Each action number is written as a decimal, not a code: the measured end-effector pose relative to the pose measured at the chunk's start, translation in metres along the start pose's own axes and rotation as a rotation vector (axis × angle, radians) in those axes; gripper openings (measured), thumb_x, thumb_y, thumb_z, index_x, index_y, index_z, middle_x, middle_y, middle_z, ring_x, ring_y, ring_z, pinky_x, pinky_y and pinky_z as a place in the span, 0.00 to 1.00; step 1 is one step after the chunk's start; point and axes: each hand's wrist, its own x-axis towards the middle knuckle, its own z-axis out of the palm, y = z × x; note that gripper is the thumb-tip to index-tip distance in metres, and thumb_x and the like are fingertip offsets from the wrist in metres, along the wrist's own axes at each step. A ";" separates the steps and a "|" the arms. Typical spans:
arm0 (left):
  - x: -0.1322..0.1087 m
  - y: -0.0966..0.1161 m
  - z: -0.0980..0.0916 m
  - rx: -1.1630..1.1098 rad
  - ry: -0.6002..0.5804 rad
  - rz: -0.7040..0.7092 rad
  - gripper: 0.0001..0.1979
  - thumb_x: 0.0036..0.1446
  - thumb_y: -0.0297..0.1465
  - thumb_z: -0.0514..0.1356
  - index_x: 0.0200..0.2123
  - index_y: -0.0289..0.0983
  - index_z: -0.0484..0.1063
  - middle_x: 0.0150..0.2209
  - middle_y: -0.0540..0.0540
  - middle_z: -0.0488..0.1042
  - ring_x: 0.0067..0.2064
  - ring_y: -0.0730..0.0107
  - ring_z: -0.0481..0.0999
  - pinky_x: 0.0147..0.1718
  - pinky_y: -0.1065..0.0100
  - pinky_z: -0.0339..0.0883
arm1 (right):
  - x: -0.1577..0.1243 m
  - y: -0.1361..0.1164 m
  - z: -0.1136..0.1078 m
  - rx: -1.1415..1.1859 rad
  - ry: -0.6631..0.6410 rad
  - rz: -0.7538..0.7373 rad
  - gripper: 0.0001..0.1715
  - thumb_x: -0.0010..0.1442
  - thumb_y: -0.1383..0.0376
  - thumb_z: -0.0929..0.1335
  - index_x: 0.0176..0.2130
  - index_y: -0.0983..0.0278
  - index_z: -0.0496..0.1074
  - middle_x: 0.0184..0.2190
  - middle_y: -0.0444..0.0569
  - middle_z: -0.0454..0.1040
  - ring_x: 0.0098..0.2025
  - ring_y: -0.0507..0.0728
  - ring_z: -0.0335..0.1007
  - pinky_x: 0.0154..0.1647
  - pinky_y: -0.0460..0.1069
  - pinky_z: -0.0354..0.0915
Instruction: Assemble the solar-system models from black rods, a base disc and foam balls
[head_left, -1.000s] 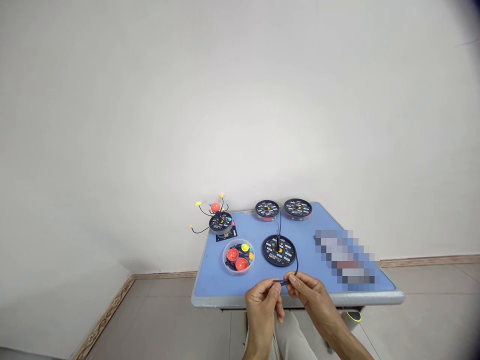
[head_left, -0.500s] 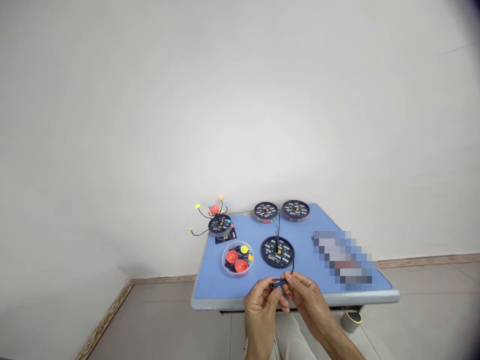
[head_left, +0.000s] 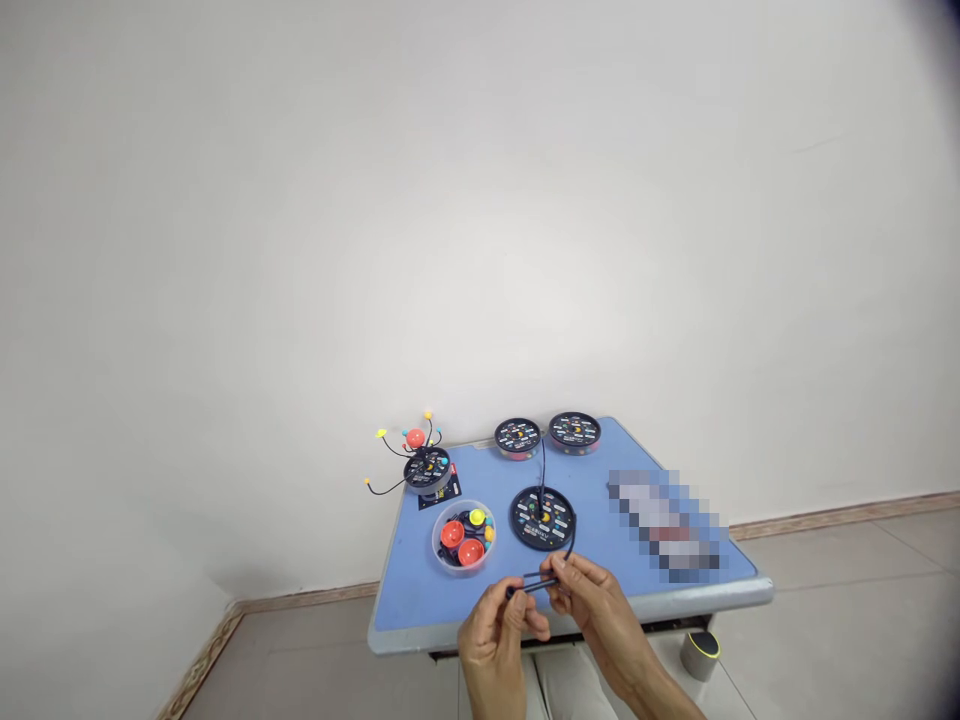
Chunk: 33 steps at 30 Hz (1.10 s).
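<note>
My left hand [head_left: 495, 640] pinches the ringed end of thin black rods [head_left: 534, 583] over the near edge of the table. My right hand [head_left: 596, 605] grips the same rods farther along, between thumb and fingers. One curved rod end sticks up past the right fingers toward a round black base [head_left: 544, 538]. That base lies just beyond my hands, printed with planets, with one black rod standing upright at its centre. Left of it, a clear round tub [head_left: 437, 555] holds two red half-shells [head_left: 470, 552], a yellow piece [head_left: 478, 517], small balls and black parts.
An assembled planet model [head_left: 427, 468] stands on a black card [head_left: 448, 492] at the back left, its arms reaching past the table edge. Two lidded round tubs [head_left: 517, 437] [head_left: 574, 430] sit at the back by the wall. A pixelated item [head_left: 664, 525] lies at right.
My hands have drawn slightly apart, and a longer stretch of the black rods shows between them. The camera view has shifted a little, moving the table left and down in the picture.
</note>
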 end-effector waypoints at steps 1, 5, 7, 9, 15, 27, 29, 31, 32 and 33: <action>-0.001 0.004 -0.002 -0.019 0.044 -0.008 0.18 0.50 0.45 0.69 0.34 0.35 0.80 0.25 0.47 0.79 0.23 0.65 0.77 0.24 0.66 0.76 | 0.000 -0.004 0.000 0.006 0.020 -0.015 0.25 0.41 0.48 0.79 0.27 0.66 0.78 0.24 0.47 0.73 0.26 0.51 0.62 0.27 0.47 0.58; -0.003 0.024 -0.010 -0.068 0.155 -0.037 0.18 0.49 0.44 0.69 0.34 0.34 0.79 0.25 0.47 0.79 0.22 0.65 0.77 0.23 0.65 0.76 | -0.004 -0.020 -0.004 -0.037 0.030 -0.070 0.24 0.45 0.47 0.78 0.28 0.64 0.76 0.23 0.46 0.74 0.24 0.52 0.64 0.27 0.48 0.61; -0.003 0.031 -0.015 -0.081 0.145 -0.061 0.19 0.48 0.44 0.70 0.34 0.34 0.79 0.25 0.46 0.80 0.22 0.64 0.78 0.23 0.64 0.76 | -0.009 -0.025 -0.004 -0.112 0.004 -0.106 0.23 0.48 0.47 0.76 0.28 0.64 0.75 0.22 0.46 0.74 0.22 0.52 0.65 0.27 0.49 0.62; -0.002 0.034 -0.018 -0.094 0.120 -0.090 0.19 0.47 0.44 0.70 0.33 0.33 0.79 0.26 0.45 0.80 0.22 0.62 0.78 0.23 0.62 0.76 | -0.016 -0.029 -0.002 -0.197 -0.024 -0.145 0.22 0.50 0.48 0.76 0.28 0.63 0.74 0.21 0.45 0.74 0.22 0.53 0.66 0.27 0.49 0.63; -0.004 0.035 -0.014 -0.145 0.132 -0.110 0.19 0.45 0.43 0.71 0.33 0.32 0.79 0.26 0.45 0.80 0.22 0.61 0.78 0.22 0.62 0.76 | -0.029 -0.033 0.007 -0.345 -0.038 -0.272 0.19 0.54 0.49 0.73 0.29 0.62 0.73 0.20 0.43 0.73 0.22 0.54 0.68 0.27 0.48 0.65; -0.010 0.028 -0.008 -0.162 0.125 -0.078 0.17 0.47 0.42 0.71 0.33 0.34 0.81 0.25 0.45 0.80 0.22 0.64 0.78 0.22 0.65 0.76 | -0.028 -0.033 0.002 -0.401 -0.005 -0.321 0.18 0.54 0.49 0.72 0.27 0.61 0.74 0.19 0.44 0.74 0.22 0.54 0.70 0.26 0.47 0.68; -0.011 0.028 -0.005 -0.166 0.142 -0.066 0.17 0.46 0.42 0.72 0.33 0.34 0.81 0.24 0.46 0.80 0.21 0.65 0.78 0.22 0.66 0.76 | -0.027 -0.032 0.000 -0.406 -0.002 -0.333 0.18 0.54 0.49 0.72 0.27 0.61 0.75 0.19 0.45 0.74 0.22 0.54 0.70 0.26 0.47 0.69; -0.012 0.028 -0.005 -0.162 0.162 -0.054 0.16 0.47 0.42 0.72 0.33 0.34 0.81 0.24 0.46 0.80 0.21 0.65 0.78 0.22 0.66 0.76 | -0.027 -0.032 -0.001 -0.414 0.011 -0.350 0.18 0.54 0.49 0.72 0.28 0.61 0.75 0.18 0.45 0.74 0.21 0.54 0.70 0.26 0.47 0.69; -0.012 0.027 -0.006 -0.157 0.160 -0.051 0.16 0.47 0.42 0.71 0.33 0.34 0.81 0.24 0.46 0.80 0.21 0.65 0.78 0.22 0.66 0.76 | -0.027 -0.032 -0.001 -0.419 0.017 -0.358 0.18 0.54 0.49 0.72 0.28 0.61 0.75 0.18 0.45 0.74 0.21 0.54 0.70 0.26 0.47 0.69; -0.011 0.027 -0.007 -0.151 0.150 -0.051 0.17 0.47 0.42 0.71 0.33 0.34 0.81 0.24 0.45 0.80 0.21 0.64 0.78 0.22 0.66 0.77 | -0.027 -0.032 -0.001 -0.423 0.024 -0.367 0.18 0.54 0.49 0.72 0.28 0.61 0.75 0.18 0.45 0.74 0.21 0.54 0.70 0.26 0.46 0.69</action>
